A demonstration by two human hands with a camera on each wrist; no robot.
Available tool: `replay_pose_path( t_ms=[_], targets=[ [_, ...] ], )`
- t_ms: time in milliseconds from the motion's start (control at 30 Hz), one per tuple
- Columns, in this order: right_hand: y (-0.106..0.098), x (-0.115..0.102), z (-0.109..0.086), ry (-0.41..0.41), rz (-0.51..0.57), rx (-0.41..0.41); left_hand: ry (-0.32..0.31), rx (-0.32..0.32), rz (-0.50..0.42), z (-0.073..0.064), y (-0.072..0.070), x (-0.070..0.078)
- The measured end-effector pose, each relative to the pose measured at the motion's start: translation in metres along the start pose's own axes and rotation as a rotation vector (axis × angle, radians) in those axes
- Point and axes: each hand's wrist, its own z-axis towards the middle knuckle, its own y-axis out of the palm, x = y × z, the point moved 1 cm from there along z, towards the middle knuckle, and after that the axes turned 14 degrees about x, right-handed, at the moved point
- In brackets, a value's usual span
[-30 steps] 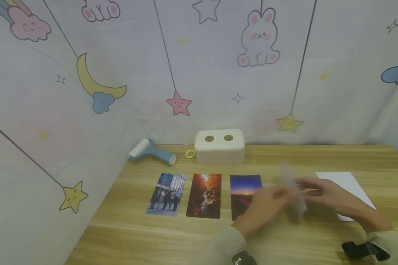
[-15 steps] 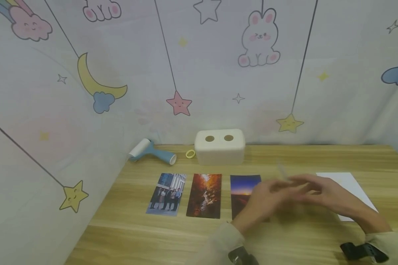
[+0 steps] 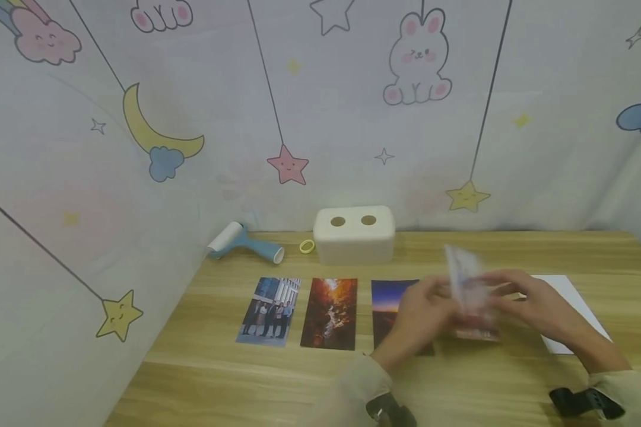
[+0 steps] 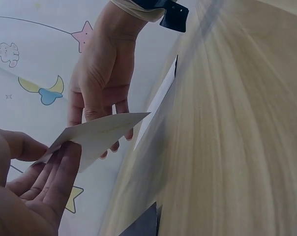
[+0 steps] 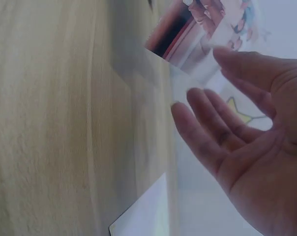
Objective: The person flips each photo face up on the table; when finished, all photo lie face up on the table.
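In the head view, my left hand (image 3: 419, 317) pinches a photo print (image 3: 470, 290), blurred by motion and tilted up off the table. The left wrist view has its pale back (image 4: 102, 130) between thumb and fingers. Its coloured picture side (image 5: 188, 29) faces the right wrist camera. Beside it, my right hand (image 3: 539, 311) has loosely bent, spread fingers (image 5: 202, 132), the topmost fingertip right at the print's lower edge in the right wrist view. A sunset photo (image 3: 387, 302) lies partly hidden behind my left hand. Under my right forearm is a white sheet (image 3: 577, 305).
Left of the sunset photo lie an autumn stream photo (image 3: 328, 314) and a group photo (image 3: 269, 312), in a row. Behind them are a blue-handled lint roller (image 3: 246, 243), a small yellow ring (image 3: 307, 247) and a white box (image 3: 354, 237) with two holes, near the patterned curtain (image 3: 352, 130).
The print, seen nearly edge-on before, has turned so that its coloured side shows. My right hand has shifted slightly; my left hand keeps its grip. The photos on the table have not moved.
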Motion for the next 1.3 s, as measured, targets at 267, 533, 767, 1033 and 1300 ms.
replay_pose_path(
  t_ms=[267, 533, 767, 1033, 1300],
  targets=[
    [-0.002, 0.003, 0.003, 0.076, -0.025, -0.024, -0.011, 0.013, -0.062, 0.004, -0.001, -0.003],
    [-0.004, 0.005, 0.004, 0.068, -0.05, -0.004, 0.048, 0.028, 0.003, 0.007, -0.003, -0.009],
    [-0.004, 0.006, 0.004, 0.09, -0.063, -0.014, 0.063, 0.017, 0.08, 0.006, -0.003, -0.014],
    [-0.002, 0.009, 0.002, 0.109, -0.091, -0.059, 0.131, 0.007, 0.207, 0.005, -0.003, -0.02],
    [0.0, 0.013, 0.001, 0.097, -0.128, -0.069, 0.152, -0.037, 0.258, 0.004, -0.003, -0.023]
  ],
)
